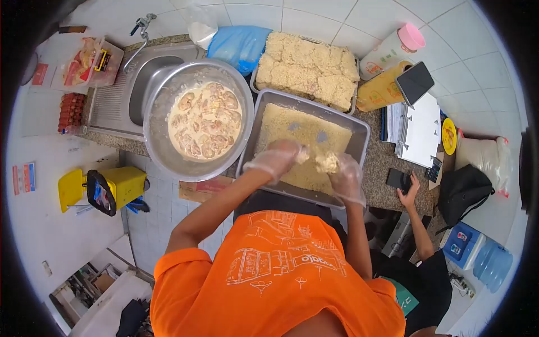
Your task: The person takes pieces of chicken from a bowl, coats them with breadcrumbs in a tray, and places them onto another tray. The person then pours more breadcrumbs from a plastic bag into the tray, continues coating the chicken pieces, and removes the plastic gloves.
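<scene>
Gloved in clear plastic, the left hand (276,160) and right hand (349,177) of a person in an orange shirt (275,281) hang over a tray (361,137) of crumbs (309,123). Their fingers curl inward, tips caked, facing across a narrow gap; whether either hand pinches a piece cannot be told in this small, wide view. The crumbs lie beneath and beyond the hands, with open room toward the far rim. The tray's long axis runs left to right, its right end nearer the person. A bowl (160,137) of battered meat (205,121) crowds the left edge; coated pieces (309,67) fill a container beyond.
</scene>
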Demonstrator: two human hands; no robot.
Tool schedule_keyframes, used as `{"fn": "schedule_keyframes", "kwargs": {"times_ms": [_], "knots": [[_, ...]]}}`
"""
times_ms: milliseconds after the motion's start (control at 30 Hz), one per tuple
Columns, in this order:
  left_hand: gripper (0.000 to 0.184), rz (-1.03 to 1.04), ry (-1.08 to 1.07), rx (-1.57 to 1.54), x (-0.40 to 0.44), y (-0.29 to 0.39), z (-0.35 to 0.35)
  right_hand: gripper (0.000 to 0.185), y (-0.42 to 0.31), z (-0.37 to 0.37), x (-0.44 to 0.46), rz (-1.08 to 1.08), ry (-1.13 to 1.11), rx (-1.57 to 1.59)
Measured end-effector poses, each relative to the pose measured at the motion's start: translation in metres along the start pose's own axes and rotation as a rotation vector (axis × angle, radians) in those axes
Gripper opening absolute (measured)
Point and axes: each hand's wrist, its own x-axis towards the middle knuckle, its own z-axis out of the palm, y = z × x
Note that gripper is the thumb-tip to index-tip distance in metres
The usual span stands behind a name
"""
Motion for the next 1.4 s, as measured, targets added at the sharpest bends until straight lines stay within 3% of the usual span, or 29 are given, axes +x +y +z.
{"fn": "schedule_keyframes", "kwargs": {"times_ms": [33, 67, 167, 233, 300, 367, 433, 500, 600, 667, 733, 800, 867, 900, 967, 1033, 1100, 1133, 1200, 1267, 1300, 1367, 1400], "knots": [[0.019, 0.079, 0.052, 0.031, 0.005, -0.006, 0.007, 0.037, -0.001, 0.004, 0.003, 0.127, -0.162, -0.018], [0.019, 0.075, 0.054, 0.028, 0.012, -0.011, 0.013, 0.041, 0.022, 0.025, -0.002, -0.143, 0.087, 0.016], [0.021, 0.122, 0.17, 0.067, 0.032, -0.02, -0.007, 0.044, 0.03, 0.021, 0.023, -0.097, 0.136, 0.012], [0.034, 0.261, 0.424, 0.201, 0.028, -0.015, -0.056, 0.043, 0.011, -0.021, 0.057, -0.045, 0.06, 0.062], [0.035, 0.243, 0.418, 0.214, 0.034, -0.015, -0.099, 0.042, -0.002, -0.052, 0.09, 0.008, -0.025, 0.11], [0.036, 0.224, 0.415, 0.229, 0.041, -0.012, -0.14, 0.04, -0.006, -0.061, 0.12, -0.171, 0.182, -0.139], [0.04, 0.101, 0.23, 0.189, 0.05, -0.014, -0.172, 0.039, -0.005, -0.054, 0.157, -0.268, 0.258, -0.112], [0.04, 0.147, 0.268, 0.266, 0.063, -0.041, -0.175, 0.037, 0.003, -0.037, 0.184, -0.361, 0.333, -0.082], [0.039, 0.182, 0.257, 0.25, 0.083, -0.072, -0.186, 0.033, 0.004, -0.014, 0.229, -0.33, 0.223, -0.116], [0.042, 0.17, 0.074, 0.204, 0.124, -0.117, -0.184, 0.035, -0.034, -0.033, 0.275, 0.026, -0.377, -0.231], [0.044, 0.19, -0.004, 0.213, 0.175, -0.153, -0.191, 0.047, -0.001, 0.019, 0.327, 0.038, -0.452, -0.002], [0.047, 0.203, -0.079, 0.209, 0.214, -0.2, -0.166, 0.046, 0.018, 0.068, 0.358, 0.042, -0.489, 0.043], [0.055, 0.429, 0.15, 0.301, 0.25, -0.247, -0.15, 0.046, 0.016, 0.07, 0.381, 0.026, -0.489, 0.076], [0.055, 0.418, 0.171, 0.309, 0.256, -0.245, -0.165, 0.054, 0.011, 0.065, 0.384, -0.003, -0.46, -0.04], [0.061, 0.254, 0.016, 0.238, 0.246, -0.23, -0.156, 0.062, 0.008, 0.068, 0.369, -0.081, -0.483, -0.104], [0.06, 0.339, 0.141, 0.253, 0.212, -0.209, -0.161, 0.058, 0.009, 0.061, 0.37, -0.174, -0.385, -0.125], [0.044, 0.084, 0.131, 0.32, 0.197, -0.187, -0.156, 0.049, -0.004, 0.058, 0.344, -0.158, -0.217, -0.203], [0.031, 0.103, 0.165, 0.325, 0.207, -0.201, -0.127, 0.043, -0.013, 0.057, 0.333, -0.11, -0.151, -0.225], [0.02, 0.096, 0.26, 0.311, 0.192, -0.207, -0.101, 0.034, -0.006, 0.09, 0.322, 0.019, -0.297, -0.334], [0.018, 0.051, 0.333, 0.272, 0.158, -0.18, -0.114, 0.034, 0.002, 0.09, 0.326, -0.047, -0.356, -0.404], [0.019, 0.026, 0.25, 0.226, 0.147, -0.177, -0.124, 0.034, -0.002, 0.089, 0.331, -0.081, -0.388, -0.465], [0.021, 0.005, 0.173, 0.167, 0.12, -0.165, -0.132, 0.035, -0.046, 0.066, 0.326, -0.143, -0.262, -0.472], [0.022, -0.079, 0.35, 0.073, 0.091, -0.162, -0.134, 0.033, -0.086, 0.052, 0.326, -0.191, -0.216, -0.304]]}}
